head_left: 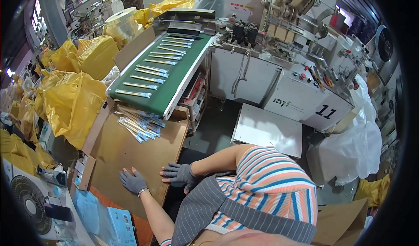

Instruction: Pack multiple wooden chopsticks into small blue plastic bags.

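My left hand (133,182), in a grey fingertipless glove, lies flat on the brown work board (118,147) with its fingers apart and nothing in it. My right hand (178,174), gloved the same way, rests at the board's right edge, fingers spread and holding nothing. Beyond both hands lies a loose pile of wrapped chopsticks (139,124), thin wooden sticks in clear and blue wrappers. It sits just below the end of a green conveyor belt (124,81). More wrapped chopsticks (146,78) lie across the belt in a spaced row.
Yellow plastic bags (70,104) crowd the left side. A fan (29,200) and blue packaging (120,224) are at the lower left. Behind the belt, at the right, stands a packing machine (301,88) with a white low platform (268,130) before it. A white bag (349,145) stands farther right.
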`<state>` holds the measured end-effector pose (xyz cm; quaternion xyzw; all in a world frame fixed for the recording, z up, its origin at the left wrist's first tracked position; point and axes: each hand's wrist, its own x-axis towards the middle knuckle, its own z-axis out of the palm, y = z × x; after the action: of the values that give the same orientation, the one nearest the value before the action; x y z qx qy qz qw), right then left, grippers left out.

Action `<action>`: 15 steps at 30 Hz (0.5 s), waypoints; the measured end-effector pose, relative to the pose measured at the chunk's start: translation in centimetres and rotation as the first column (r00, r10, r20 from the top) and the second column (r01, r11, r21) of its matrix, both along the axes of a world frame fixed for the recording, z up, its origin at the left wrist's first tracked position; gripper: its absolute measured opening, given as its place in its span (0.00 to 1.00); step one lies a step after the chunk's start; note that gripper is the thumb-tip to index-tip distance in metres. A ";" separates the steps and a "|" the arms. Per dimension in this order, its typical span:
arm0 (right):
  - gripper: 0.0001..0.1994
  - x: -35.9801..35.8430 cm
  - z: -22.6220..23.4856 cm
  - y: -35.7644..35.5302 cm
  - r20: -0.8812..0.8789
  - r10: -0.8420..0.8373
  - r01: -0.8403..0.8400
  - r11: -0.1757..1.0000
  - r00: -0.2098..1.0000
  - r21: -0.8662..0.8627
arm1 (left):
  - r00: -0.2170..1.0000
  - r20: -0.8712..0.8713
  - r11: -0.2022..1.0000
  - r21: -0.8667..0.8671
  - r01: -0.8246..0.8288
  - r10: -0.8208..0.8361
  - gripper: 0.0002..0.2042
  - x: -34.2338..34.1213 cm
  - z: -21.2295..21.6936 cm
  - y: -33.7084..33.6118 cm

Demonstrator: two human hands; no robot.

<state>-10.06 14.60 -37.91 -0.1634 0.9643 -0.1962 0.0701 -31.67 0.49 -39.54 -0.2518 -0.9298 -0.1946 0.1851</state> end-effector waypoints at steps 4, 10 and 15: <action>0.59 -0.1 -0.7 0.2 -0.028 0.015 -0.016 1.000 0.999 -0.026 | 1.000 -0.007 1.000 -0.016 -0.001 0.001 0.23 0.2 0.3 -0.1; 0.60 0.0 -0.3 0.2 -0.004 0.017 -0.017 0.998 1.000 -0.062 | 1.000 -0.019 1.000 -0.015 0.005 -0.006 0.23 0.1 0.1 -0.1; 0.61 0.0 -0.7 0.2 -0.034 0.010 -0.013 0.997 0.999 -0.079 | 1.000 -0.027 1.000 -0.021 0.006 -0.006 0.24 0.1 0.2 -0.1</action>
<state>-10.09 14.83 -38.66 -0.1749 0.9558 -0.2312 0.0487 -31.57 0.34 -39.32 -0.2591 -0.9284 -0.1822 0.1945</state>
